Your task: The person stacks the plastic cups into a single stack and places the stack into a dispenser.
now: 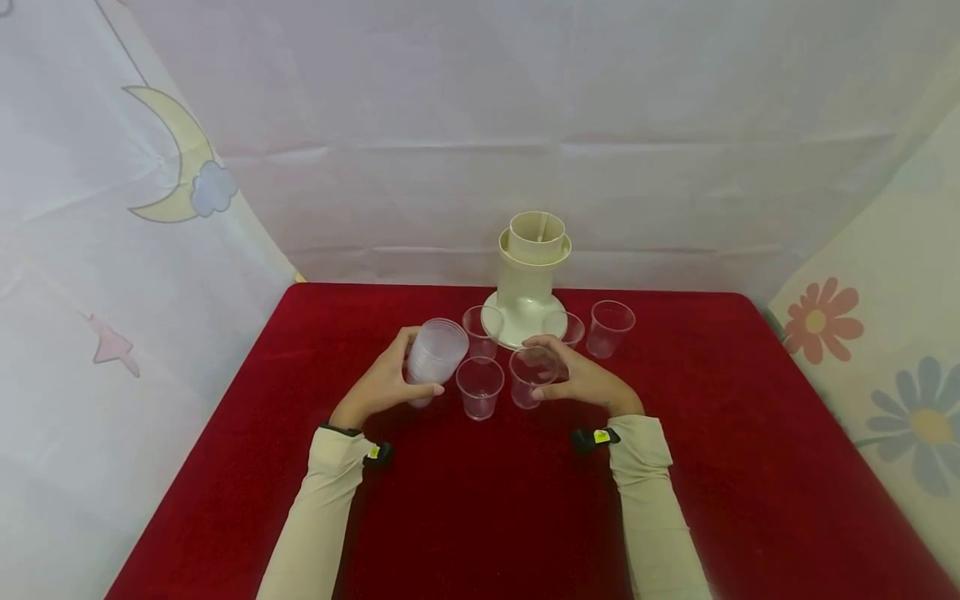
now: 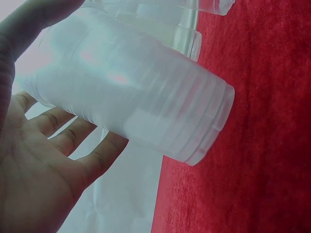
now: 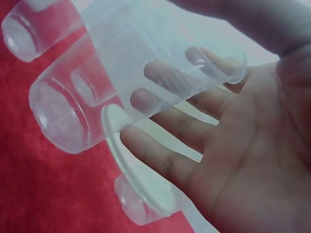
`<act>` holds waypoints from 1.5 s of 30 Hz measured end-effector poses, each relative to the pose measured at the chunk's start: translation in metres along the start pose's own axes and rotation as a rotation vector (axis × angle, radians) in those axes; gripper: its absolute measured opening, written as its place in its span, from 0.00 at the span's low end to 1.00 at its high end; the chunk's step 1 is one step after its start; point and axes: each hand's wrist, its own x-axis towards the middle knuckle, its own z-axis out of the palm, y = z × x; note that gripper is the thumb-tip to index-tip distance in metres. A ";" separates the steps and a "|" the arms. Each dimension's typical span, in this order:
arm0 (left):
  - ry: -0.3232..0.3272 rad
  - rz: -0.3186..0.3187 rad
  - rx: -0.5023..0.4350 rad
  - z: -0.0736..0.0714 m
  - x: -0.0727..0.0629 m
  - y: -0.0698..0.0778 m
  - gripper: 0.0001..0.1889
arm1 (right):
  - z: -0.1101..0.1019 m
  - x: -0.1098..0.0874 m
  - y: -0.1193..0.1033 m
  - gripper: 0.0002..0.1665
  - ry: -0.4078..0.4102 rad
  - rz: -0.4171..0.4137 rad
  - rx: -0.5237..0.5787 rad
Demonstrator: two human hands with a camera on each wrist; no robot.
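In the head view my left hand grips a nested stack of clear plastic cups, tilted slightly. The left wrist view shows this stack from the side, its several bottoms closely layered, with fingers behind and the thumb across the other side. My right hand holds a clear plastic cup between thumb and fingers. Seen from the right wrist, that cup is transparent, with my fingertips showing through its wall. Between both hands a clear cup stands upright on the red cloth.
A cream-coloured cylindrical holder with a round base stands at the back of the red-covered table. Around it are more clear cups: one at its left, one partly behind my right hand and one farther right.
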 end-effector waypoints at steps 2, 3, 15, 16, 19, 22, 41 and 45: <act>0.008 0.004 0.006 0.001 0.003 -0.011 0.50 | -0.001 -0.001 -0.004 0.48 0.017 -0.006 0.002; 0.011 0.006 0.007 0.002 0.005 -0.018 0.50 | -0.001 -0.001 -0.006 0.48 0.025 -0.011 0.004; 0.023 0.039 0.007 0.003 0.003 -0.019 0.49 | -0.003 -0.007 -0.024 0.46 0.186 -0.127 0.068; 0.024 0.043 0.004 0.003 0.003 -0.020 0.49 | -0.003 -0.007 -0.026 0.45 0.204 -0.142 0.077; 0.029 0.049 0.003 0.002 0.003 -0.021 0.49 | -0.004 -0.006 -0.032 0.45 0.260 -0.199 0.104; 0.028 0.055 -0.002 0.002 0.003 -0.022 0.48 | -0.003 -0.007 -0.038 0.46 0.303 -0.244 0.123; 0.011 0.054 0.000 0.005 0.017 -0.017 0.48 | -0.005 0.002 -0.071 0.48 0.350 -0.359 0.115; 0.011 0.041 -0.003 0.007 0.018 -0.012 0.48 | -0.003 0.009 -0.071 0.48 0.338 -0.381 0.165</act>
